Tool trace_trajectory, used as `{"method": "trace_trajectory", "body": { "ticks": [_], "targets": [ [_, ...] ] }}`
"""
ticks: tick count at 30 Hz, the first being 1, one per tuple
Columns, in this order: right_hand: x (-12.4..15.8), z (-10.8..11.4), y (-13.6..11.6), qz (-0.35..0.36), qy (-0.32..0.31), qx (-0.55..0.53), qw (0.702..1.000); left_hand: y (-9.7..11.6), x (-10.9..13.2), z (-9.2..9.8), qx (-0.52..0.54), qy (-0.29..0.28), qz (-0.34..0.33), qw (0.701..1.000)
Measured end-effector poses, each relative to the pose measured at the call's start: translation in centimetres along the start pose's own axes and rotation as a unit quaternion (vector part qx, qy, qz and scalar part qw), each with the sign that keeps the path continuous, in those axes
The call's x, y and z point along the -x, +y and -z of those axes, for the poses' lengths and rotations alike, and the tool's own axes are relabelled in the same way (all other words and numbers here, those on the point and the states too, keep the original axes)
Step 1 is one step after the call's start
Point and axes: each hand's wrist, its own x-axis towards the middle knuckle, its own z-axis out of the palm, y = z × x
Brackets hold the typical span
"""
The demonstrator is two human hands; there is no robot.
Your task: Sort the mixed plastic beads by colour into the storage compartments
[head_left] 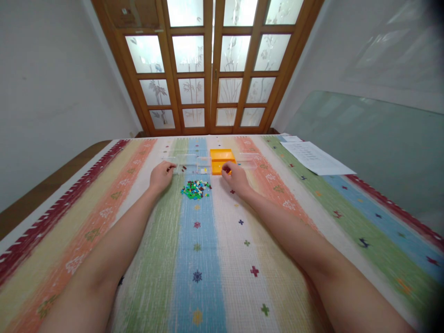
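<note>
My left hand (162, 177) is at the left edge of a clear plastic box (190, 162), with thumb and fingers pinched together. Whatever they grip, if anything, is too small to make out. A few dark brown pieces (184, 168) lie in that box, and some white and yellow pieces (204, 170) sit in its right part. Over the near right corner of an orange open box (223, 151), my right hand (237, 178) has its fingers curled and closed; their contents cannot be made out. Just nearer to me is a pile of small toy building bricks (195, 190), mostly green, blue, white and brown.
Another clear plastic box (248, 160) stands right of the orange one, partly behind my right hand. Printed paper sheets (314, 158) lie at the table's far right. A striped cloth (229, 259) covers the table. Beyond its far edge are wooden glazed doors (210, 92).
</note>
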Motion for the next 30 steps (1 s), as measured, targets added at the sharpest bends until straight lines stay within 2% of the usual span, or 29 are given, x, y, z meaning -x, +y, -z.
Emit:
{"method": "trace_trajectory", "body": {
  "ticks": [3,6,10,14,18,22,26,30],
  "targets": [
    [-1.2,2.2,3.1,-0.066,0.073,0.051,0.994,1.3,0.1,-0.3,0.013,-0.026,-0.038,0.999],
    [-1.9,3.8,6.0,-0.107,0.102,0.097,0.984,2.4,0.3,-0.6,0.025,-0.047,-0.072,0.996],
    [-1.9,4.2,8.7,-0.105,0.11,0.117,0.981,3.6,0.7,-1.2,0.015,-0.063,-0.096,0.993],
    [-1.7,4.0,9.9,-0.104,0.129,0.141,0.976,4.7,1.2,-1.5,0.015,-0.074,-0.125,0.989],
    [-1.7,3.9,9.8,-0.118,0.127,0.163,0.971,6.2,1.6,-1.6,0.011,-0.089,-0.139,0.986],
    [-1.7,3.5,8.3,-0.081,0.109,0.158,0.978,8.1,2.1,-1.9,0.005,-0.121,-0.174,0.977],
    [-1.3,2.4,6.4,-0.026,0.056,0.136,0.989,9.5,2.7,-2.4,0.004,-0.147,-0.226,0.963],
    [-0.7,1.4,4.9,0.034,-0.023,0.097,0.994,9.8,3.0,-2.9,0.004,-0.164,-0.273,0.948]
  ]
}}
